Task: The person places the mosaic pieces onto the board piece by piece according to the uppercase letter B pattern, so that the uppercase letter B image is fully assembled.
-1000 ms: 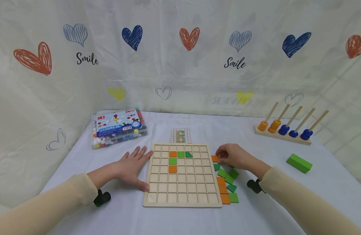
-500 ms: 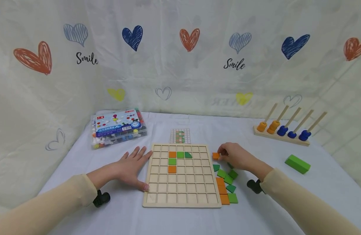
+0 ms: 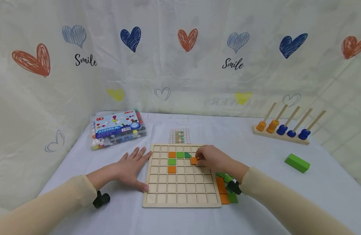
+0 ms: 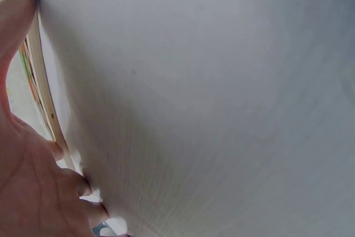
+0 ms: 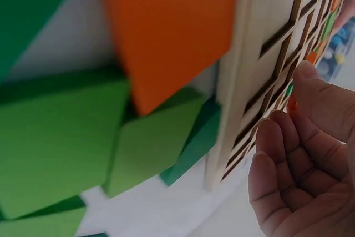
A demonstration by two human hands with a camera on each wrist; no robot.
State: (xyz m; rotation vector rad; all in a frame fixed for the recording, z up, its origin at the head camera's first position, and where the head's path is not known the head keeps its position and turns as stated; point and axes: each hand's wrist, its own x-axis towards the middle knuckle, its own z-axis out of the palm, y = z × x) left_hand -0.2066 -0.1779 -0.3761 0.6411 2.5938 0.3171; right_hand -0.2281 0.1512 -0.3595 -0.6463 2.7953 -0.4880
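My right hand pinches an orange square tile between thumb and fingers, over the upper right part of the wooden grid board. In the right wrist view the thumb and curled fingers close on that tile at the far edge of the grid. Orange, light green and dark green pieces, among them a green square tile, lie in cells at the board's upper left. My left hand rests with spread fingers on the cloth; its thumb and index finger touch the board's left edge.
Loose orange tiles and green tiles lie along the board's right side, partly hidden by the right forearm. A printed grid card lies behind the board. Farther out are a boxed kit, a peg stand and a green block.
My right hand has picked up the orange tile beside the board's right edge and carried it left over the grid. The left hand has stayed in place.
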